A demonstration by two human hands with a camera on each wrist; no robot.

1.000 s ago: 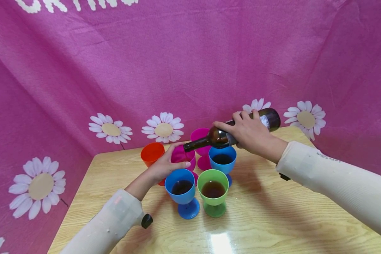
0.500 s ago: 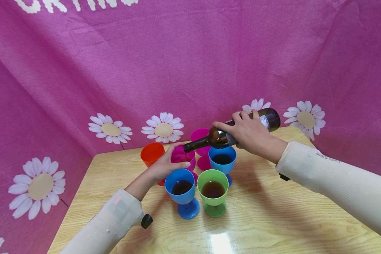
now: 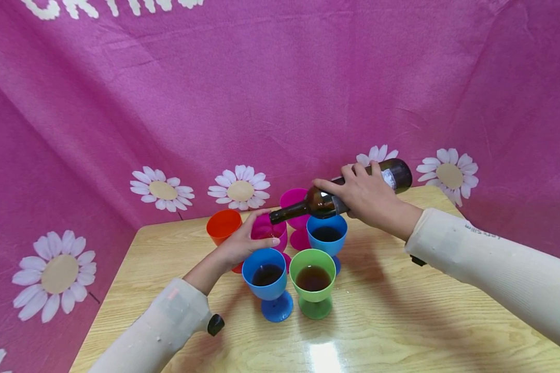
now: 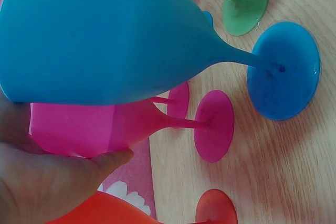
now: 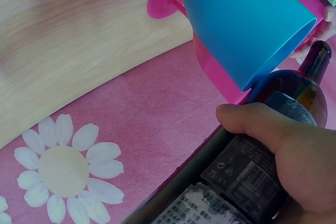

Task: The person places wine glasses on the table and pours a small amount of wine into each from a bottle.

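Observation:
My left hand [image 3: 240,243] grips the bowl of a pink goblet [image 4: 126,127], its thumb along the near side. My right hand [image 3: 366,196] holds a dark glass wine bottle [image 3: 321,202] round its labelled body. The bottle leans down to the left, its mouth over the pink goblet's opening. A reddish sheen shows low inside that goblet; the liquid level is mostly hidden by the bottle neck and thumb. Close in front stand a blue goblet [image 3: 264,285] and a green goblet [image 3: 312,284], both holding dark liquid.
A second blue goblet [image 3: 327,241] with dark liquid stands under the bottle's body. Behind it is another pink goblet [image 3: 293,198]. An orange goblet [image 3: 224,225] is left of my left hand. The wooden table [image 3: 401,311] ends at a magenta cloth [image 3: 280,103] with daisies.

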